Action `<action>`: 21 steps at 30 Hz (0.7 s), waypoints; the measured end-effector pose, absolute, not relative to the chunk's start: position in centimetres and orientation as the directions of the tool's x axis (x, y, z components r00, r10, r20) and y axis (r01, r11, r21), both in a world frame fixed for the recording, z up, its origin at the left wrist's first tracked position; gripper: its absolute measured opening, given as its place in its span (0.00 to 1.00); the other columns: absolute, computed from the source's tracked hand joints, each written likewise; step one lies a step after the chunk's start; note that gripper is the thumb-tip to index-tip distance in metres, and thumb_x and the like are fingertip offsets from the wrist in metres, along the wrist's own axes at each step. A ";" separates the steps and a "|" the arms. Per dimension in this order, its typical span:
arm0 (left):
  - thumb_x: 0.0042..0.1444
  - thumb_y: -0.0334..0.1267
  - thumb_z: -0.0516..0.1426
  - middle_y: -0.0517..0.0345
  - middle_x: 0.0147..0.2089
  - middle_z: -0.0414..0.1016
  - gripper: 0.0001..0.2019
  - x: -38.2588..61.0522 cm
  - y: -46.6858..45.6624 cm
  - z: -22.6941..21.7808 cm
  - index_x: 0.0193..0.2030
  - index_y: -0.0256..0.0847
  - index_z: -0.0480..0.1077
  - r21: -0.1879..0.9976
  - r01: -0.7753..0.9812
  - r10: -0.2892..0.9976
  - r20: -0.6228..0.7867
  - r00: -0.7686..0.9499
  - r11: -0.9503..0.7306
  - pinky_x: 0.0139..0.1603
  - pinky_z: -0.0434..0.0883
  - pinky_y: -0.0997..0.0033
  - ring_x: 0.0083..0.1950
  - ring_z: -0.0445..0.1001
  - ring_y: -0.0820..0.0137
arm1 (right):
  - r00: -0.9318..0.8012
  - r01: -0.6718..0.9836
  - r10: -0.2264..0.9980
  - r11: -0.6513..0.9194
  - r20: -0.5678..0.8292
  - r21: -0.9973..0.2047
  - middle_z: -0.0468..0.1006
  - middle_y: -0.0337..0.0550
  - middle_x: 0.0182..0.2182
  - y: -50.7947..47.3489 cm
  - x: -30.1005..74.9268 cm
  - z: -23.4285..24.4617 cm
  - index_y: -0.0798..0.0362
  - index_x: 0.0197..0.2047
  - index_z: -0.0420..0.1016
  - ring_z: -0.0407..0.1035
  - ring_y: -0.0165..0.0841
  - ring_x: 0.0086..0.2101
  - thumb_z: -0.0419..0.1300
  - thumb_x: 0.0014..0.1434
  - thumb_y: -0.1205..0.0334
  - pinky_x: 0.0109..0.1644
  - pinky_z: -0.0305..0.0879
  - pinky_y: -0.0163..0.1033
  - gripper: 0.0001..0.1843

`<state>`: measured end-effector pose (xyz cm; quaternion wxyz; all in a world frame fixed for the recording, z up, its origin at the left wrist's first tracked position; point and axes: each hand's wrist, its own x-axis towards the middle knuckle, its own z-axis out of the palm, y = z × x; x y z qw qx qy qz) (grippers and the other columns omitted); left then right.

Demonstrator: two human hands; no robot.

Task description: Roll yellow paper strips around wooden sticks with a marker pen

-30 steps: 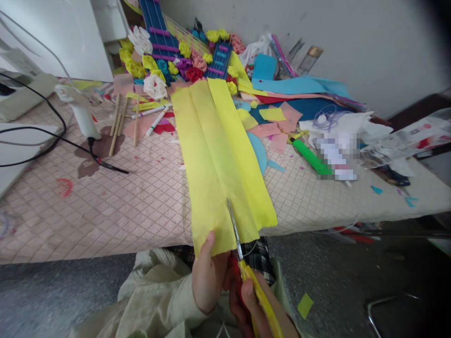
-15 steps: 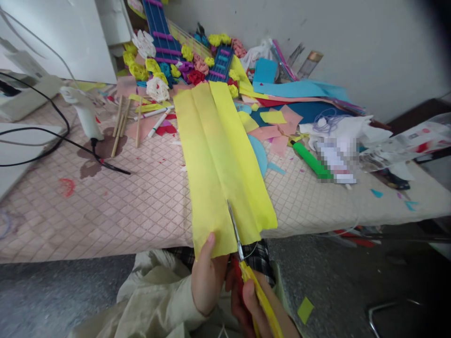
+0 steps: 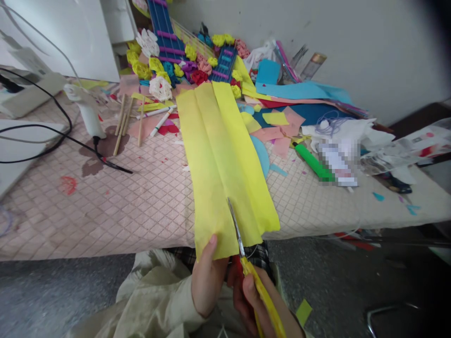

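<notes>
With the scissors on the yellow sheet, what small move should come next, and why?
Probably squeeze the scissors with the right hand: one blade lies over the yellow sheet, pointing forward, while the left hand holds its near edge.

Left of the long yellow paper sheet (image 3: 213, 164), the pink diamond-patterned tablecloth (image 3: 151, 202) leaves passage; thin pale wooden sticks (image 3: 128, 117) obstruct farther back

Grey wall (image 3: 366, 51); floor (image 3: 338, 291), perhaps terrazzo
</notes>
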<state>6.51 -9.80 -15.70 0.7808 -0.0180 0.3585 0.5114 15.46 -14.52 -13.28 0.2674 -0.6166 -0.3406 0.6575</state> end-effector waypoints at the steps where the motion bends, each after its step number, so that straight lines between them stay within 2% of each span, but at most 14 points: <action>1: 0.45 0.46 0.60 0.54 0.44 0.76 0.28 6.5 -9.8 -15.7 0.54 0.40 0.66 0.329 -0.815 0.783 -0.580 0.225 0.478 0.42 0.71 0.67 0.50 0.70 0.58 | -0.096 0.072 0.774 -0.622 -0.626 -0.779 0.53 0.29 0.14 -14.4 15.5 -13.3 0.51 0.28 0.60 0.45 0.21 0.14 0.44 0.47 0.28 0.15 0.43 0.29 0.31; 6: 0.47 0.44 0.59 0.54 0.48 0.74 0.25 6.4 -9.7 -15.7 0.53 0.42 0.66 0.300 -0.850 0.792 -0.577 0.199 0.432 0.49 0.69 0.65 0.54 0.68 0.59 | -0.121 0.072 0.769 -0.623 -0.627 -0.779 0.50 0.27 0.13 -14.3 15.5 -13.5 0.51 0.27 0.57 0.45 0.20 0.12 0.45 0.44 0.26 0.13 0.42 0.28 0.33; 10: 0.47 0.43 0.60 0.54 0.48 0.74 0.23 6.3 -9.7 -15.7 0.52 0.42 0.67 0.311 -0.853 0.801 -0.569 0.185 0.418 0.54 0.65 0.63 0.56 0.66 0.59 | -0.101 0.060 0.770 -0.627 -0.630 -0.777 0.50 0.26 0.12 -14.4 15.3 -13.7 0.51 0.29 0.58 0.43 0.20 0.11 0.45 0.45 0.27 0.12 0.42 0.27 0.32; 16: 0.47 0.44 0.59 0.54 0.47 0.74 0.23 6.2 -9.7 -15.8 0.51 0.41 0.68 0.344 -0.839 0.809 -0.561 0.176 0.421 0.56 0.63 0.63 0.57 0.65 0.58 | -0.078 0.109 0.766 -0.629 -0.638 -0.769 0.51 0.27 0.12 -14.3 15.2 -13.6 0.52 0.27 0.60 0.43 0.19 0.11 0.44 0.43 0.26 0.12 0.41 0.26 0.34; 21: 0.46 0.46 0.60 0.54 0.45 0.75 0.23 6.2 -9.8 -15.8 0.49 0.40 0.69 0.337 -0.834 0.813 -0.544 0.206 0.437 0.56 0.63 0.63 0.55 0.66 0.58 | -0.046 0.107 0.821 -0.562 -0.569 -0.820 0.49 0.28 0.11 -14.2 15.1 -13.3 0.52 0.27 0.61 0.43 0.20 0.12 0.44 0.49 0.30 0.13 0.43 0.28 0.31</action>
